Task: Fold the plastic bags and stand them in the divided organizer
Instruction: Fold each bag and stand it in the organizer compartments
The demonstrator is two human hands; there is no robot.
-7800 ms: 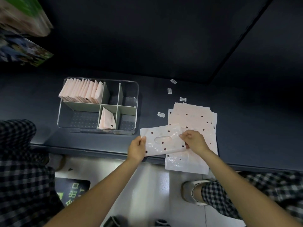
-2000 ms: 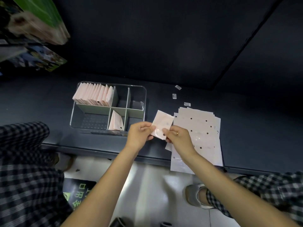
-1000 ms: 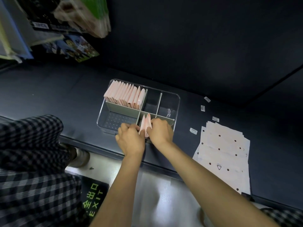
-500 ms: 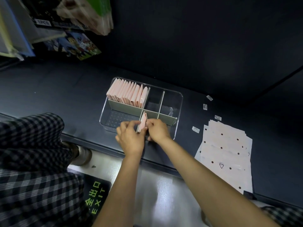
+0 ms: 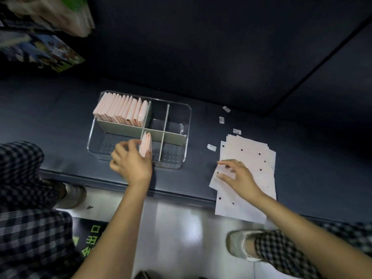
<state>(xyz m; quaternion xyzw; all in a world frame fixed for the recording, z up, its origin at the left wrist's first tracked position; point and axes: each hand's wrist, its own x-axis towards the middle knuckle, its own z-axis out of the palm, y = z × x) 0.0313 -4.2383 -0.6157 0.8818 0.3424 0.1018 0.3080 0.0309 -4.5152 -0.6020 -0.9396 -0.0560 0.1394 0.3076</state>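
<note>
A clear divided organizer (image 5: 186,117) sits on the dark counter. Its back-left compartment holds a row of several folded pink bags (image 5: 120,109) standing upright. Two folded bags (image 5: 146,144) stand in the front middle compartment. My left hand (image 5: 130,161) hovers beside them with loosely curled fingers, its thumb touching their near edge. To the right lies a stack of flat white dotted plastic bags (image 5: 253,158), partly overhanging the counter edge. My right hand (image 5: 237,176) rests spread on the stack's near-left corner, fingers lifting the top sheet's edge.
Small white stickers (image 5: 211,147) lie scattered on the counter (image 5: 40,121) between organizer and stack. Packaged goods (image 5: 40,49) hang at the upper left. Below the counter edge are the pale floor, my shoe (image 5: 239,246) and checked trousers.
The folded bag now stands in the front middle compartment beside the earlier one. My right hand has let go and moved right onto the flat stack. My left hand stays by the folded bags.
</note>
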